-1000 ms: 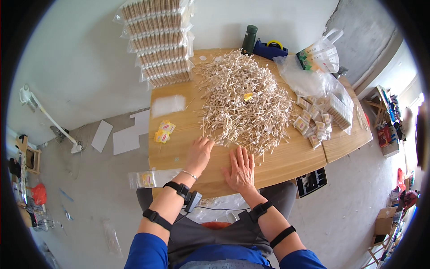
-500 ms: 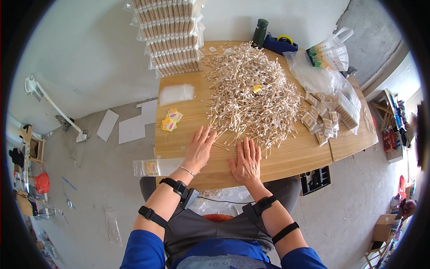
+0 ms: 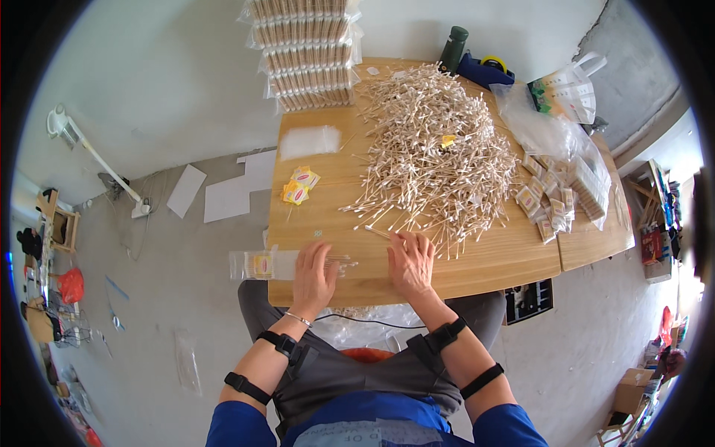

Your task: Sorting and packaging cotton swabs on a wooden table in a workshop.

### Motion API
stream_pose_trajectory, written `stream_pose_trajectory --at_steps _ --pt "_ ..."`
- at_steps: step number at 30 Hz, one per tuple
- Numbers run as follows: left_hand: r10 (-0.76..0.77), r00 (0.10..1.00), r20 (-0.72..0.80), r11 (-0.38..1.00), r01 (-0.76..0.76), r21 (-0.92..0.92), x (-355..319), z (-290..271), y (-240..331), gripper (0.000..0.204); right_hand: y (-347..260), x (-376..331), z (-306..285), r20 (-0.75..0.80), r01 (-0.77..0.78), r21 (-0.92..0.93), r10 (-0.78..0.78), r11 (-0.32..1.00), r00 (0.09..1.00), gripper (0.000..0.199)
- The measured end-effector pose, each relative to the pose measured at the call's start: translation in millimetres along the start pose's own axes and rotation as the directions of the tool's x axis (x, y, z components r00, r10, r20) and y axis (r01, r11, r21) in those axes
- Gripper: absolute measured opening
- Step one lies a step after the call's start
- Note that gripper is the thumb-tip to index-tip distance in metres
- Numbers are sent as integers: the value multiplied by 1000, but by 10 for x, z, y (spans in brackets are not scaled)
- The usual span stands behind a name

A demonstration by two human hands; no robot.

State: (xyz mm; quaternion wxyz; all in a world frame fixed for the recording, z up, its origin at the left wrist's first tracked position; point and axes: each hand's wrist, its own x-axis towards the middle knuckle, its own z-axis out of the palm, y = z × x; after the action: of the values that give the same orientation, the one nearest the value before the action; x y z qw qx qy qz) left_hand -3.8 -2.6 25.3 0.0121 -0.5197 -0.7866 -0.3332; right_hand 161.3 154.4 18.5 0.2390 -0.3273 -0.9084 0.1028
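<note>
A large heap of cotton swabs [image 3: 439, 149] covers the middle of the wooden table. My left hand [image 3: 313, 276] is closed low over the near edge of the table, with a few cotton swabs [image 3: 341, 262] poking out to the right between thumb and fingers. Beside it, on the left, lies a clear plastic bag [image 3: 281, 264] with a yellow card [image 3: 261, 264] in it. My right hand [image 3: 412, 264] has its fingers bent at the near rim of the heap. One swab [image 3: 377, 232] sticks out leftward from its fingertips, which partly hide it.
Yellow cards [image 3: 300, 184] and flat clear bags [image 3: 309, 141] lie on the left side. Bundled swab packs [image 3: 309, 59] are stacked behind. A green bottle [image 3: 453, 51], blue tape dispenser [image 3: 484, 72], small swab packets [image 3: 547, 195] and a plastic bag [image 3: 532, 119] stand or lie farther right.
My left hand has drawn back from the heap toward the clear bag and now has swabs in it. The fingers of my right hand, stretched out before, have bent. The view has shifted slightly.
</note>
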Motion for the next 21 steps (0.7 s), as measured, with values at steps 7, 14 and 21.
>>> stream_pose_trajectory --at_steps 7,14,21 --pt "-23 1000 8 1000 23 5 -3 42 -4 41 -185 182 278 -52 17 23 -16 1000 999 27" --pt "-65 998 -5 997 64 -53 4 15 -9 46 -533 127 210 59 111 233 -128 966 990 39" --pt "-93 994 -56 979 82 -185 -11 13 -67 47 -518 1 127 -1 -211 231 217 950 976 47"
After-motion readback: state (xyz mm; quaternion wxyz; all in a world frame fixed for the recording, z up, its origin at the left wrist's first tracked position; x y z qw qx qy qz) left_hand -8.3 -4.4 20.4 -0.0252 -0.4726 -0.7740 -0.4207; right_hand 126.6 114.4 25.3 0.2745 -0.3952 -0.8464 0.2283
